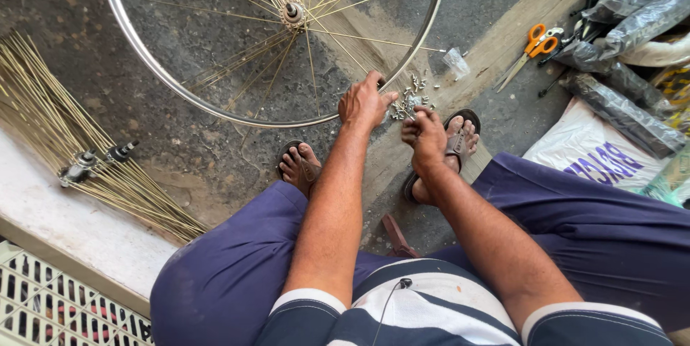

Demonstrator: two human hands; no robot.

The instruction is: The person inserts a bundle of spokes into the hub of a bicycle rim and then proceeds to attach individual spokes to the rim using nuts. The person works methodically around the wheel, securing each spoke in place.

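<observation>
Silver rim [144, 58], brass-yellow spokes [338, 1]; beside rim, orange-handled scissors [535, 43], navy shorts [237, 267], navy-and-white striped shirt [431, 310], white sack [596, 152] with blue lettering.

The left hand [365, 104] rests on the shiny round metal bike wheel rim [215, 111] with thin golden spokes. The right hand [425, 134] pinches at a little pile of small silver metal bits [408, 98] on the grey floor [180, 152]. Orange-handled scissors [530, 50] lie well apart.

Orange scissors [533, 45], spare spokes [43, 112], maybe hubs [95, 161]
</observation>
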